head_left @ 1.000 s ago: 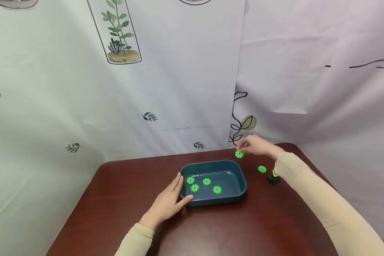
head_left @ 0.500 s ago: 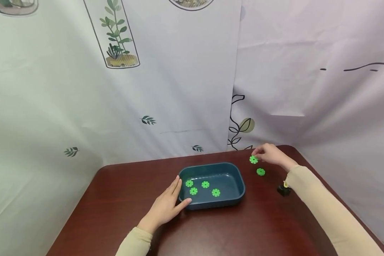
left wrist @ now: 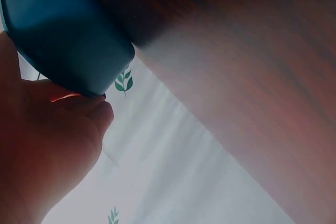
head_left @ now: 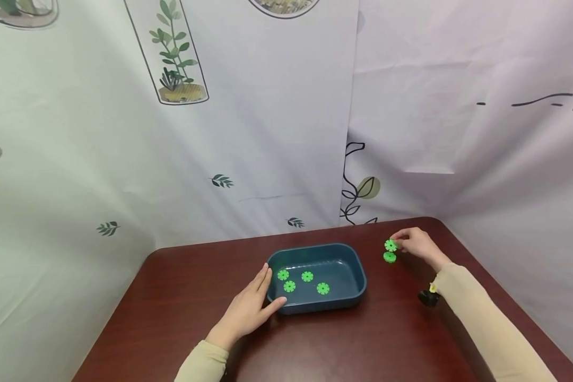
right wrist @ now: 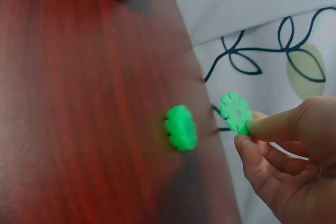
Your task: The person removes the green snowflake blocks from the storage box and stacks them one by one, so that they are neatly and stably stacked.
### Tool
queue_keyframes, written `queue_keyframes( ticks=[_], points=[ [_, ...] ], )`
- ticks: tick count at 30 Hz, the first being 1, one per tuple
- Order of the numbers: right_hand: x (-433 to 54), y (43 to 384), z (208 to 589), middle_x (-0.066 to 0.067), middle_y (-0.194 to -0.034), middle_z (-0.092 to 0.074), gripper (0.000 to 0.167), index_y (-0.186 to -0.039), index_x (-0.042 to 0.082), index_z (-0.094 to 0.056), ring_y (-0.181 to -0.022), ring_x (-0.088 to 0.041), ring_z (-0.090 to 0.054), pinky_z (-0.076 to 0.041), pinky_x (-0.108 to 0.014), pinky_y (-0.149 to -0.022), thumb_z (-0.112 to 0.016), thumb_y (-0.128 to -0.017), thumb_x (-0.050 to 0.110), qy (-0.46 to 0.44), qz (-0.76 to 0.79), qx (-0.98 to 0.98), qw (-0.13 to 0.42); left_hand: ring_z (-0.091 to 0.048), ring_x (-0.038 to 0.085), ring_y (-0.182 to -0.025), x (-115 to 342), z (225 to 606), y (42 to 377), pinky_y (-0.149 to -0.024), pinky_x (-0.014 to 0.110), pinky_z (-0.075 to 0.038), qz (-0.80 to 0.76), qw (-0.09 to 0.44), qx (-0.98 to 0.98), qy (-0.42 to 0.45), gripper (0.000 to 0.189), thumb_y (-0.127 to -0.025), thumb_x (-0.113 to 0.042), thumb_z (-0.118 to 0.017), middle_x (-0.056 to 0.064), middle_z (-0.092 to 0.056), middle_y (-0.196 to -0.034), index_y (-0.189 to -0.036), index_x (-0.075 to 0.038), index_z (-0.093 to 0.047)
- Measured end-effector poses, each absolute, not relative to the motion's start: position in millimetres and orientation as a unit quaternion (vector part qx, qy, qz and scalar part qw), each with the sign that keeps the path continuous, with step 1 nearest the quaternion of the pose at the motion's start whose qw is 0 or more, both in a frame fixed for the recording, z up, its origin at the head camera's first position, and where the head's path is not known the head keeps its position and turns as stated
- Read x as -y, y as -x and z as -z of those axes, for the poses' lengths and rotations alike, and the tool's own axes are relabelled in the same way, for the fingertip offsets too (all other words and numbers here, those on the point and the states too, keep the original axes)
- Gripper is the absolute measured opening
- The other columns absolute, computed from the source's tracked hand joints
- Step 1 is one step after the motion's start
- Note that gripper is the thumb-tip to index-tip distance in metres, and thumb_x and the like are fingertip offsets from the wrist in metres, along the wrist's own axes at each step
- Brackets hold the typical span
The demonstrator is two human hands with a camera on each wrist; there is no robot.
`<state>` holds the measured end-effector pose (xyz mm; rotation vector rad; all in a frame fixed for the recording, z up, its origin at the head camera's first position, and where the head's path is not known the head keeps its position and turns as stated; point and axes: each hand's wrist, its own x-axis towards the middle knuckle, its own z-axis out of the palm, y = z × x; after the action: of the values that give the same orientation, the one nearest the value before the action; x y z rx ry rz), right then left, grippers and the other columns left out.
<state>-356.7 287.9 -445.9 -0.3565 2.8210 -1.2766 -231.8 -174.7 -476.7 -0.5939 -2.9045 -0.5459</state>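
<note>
Pinching a notched green disc (right wrist: 229, 109) between thumb and fingers, the right hand (head_left: 416, 245) holds it over toward the far right of the table (head_left: 181, 297).
Near the disc, a thicker green piece (right wrist: 181, 128) lies on the wood; over to the left I see a blue dish (head_left: 345, 278) with four flat green discs (head_left: 322, 288) inside, the left hand (head_left: 245, 309) resting against its left end, fingers straight, thumb spread, and patterned white cloth (head_left: 277, 132) behind.
</note>
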Motion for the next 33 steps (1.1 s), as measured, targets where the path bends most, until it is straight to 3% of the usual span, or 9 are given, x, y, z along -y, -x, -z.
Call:
queue_keyframes(
  ticks=[18, 33],
  points=[
    [-286, 357, 464, -0.027, -0.107, -0.068, 0.025, -0.112, -0.014, -0.069, -0.085, -0.029, -0.068, -0.058, -0.039, -0.072, -0.058, -0.097, 0.003, 0.103, 0.402, -0.909, 0.045, -0.031, 0.027, -0.148, 175, 477, 233, -0.111, 0.048, -0.039, 0.184, 0.05, 0.963, 0.191, 0.093, -0.096, -0.071, -0.044, 0.01, -0.02, -0.166, -0.158, -0.002, -0.03],
    [-286, 360, 471, -0.026, -0.104, -0.069, 0.024, -0.11, -0.015, -0.069, -0.083, -0.027, -0.067, -0.058, -0.04, -0.072, -0.058, -0.096, 0.002, 0.106, 0.399, -0.91, 0.037, -0.031, 0.027, -0.148, 177, 478, 233, -0.111, 0.048, -0.039, 0.185, 0.056, 0.962, 0.194, 0.093, -0.096, -0.071, -0.044, 0.01, -0.021, -0.166, -0.158, -0.002, -0.03]
  ],
)
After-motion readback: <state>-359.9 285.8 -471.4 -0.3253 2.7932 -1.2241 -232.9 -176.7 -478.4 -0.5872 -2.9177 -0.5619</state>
